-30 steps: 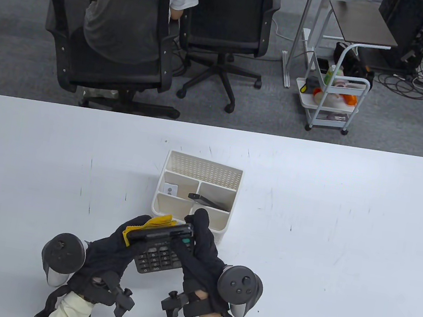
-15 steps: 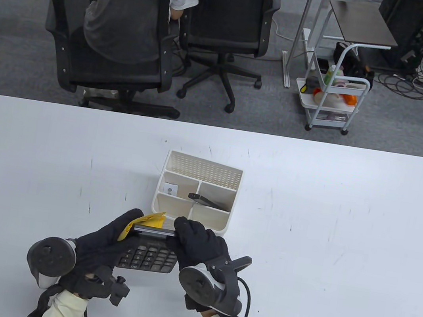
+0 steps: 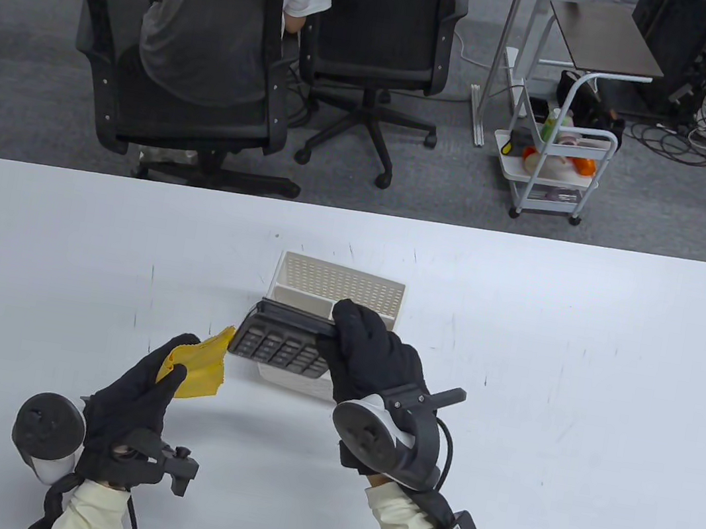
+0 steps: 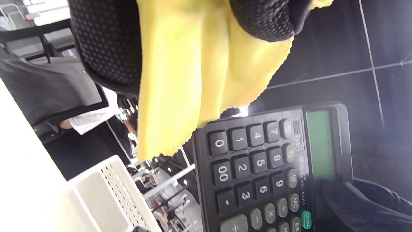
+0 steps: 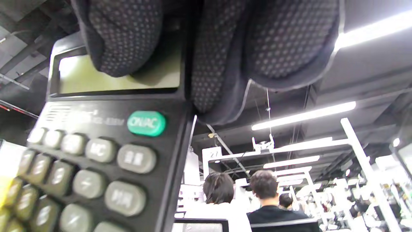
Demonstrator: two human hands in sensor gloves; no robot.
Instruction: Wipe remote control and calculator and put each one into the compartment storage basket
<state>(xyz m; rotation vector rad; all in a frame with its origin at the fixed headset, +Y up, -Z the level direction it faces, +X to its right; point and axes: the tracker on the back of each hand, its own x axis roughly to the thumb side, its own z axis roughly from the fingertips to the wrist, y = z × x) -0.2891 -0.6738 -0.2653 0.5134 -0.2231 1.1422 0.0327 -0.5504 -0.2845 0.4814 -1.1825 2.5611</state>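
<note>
My right hand (image 3: 372, 354) pinches the black plastic calculator (image 3: 281, 340) by its display end, tilted above the white compartment storage basket (image 3: 350, 284) for lowering in; left of the basket, my left hand (image 3: 138, 391) grips the yellow cloth (image 3: 196, 363), clear.

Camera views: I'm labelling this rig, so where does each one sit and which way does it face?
Table view: overhead, facing down; right hand lifts the calculator over the basket, left hand holds the yellow cloth.
Left wrist view: tilted sideways; gloved fingers, cloth, calculator keys.
Right wrist view: aimed upward; fingers on calculator display.
All three share the calculator.
</note>
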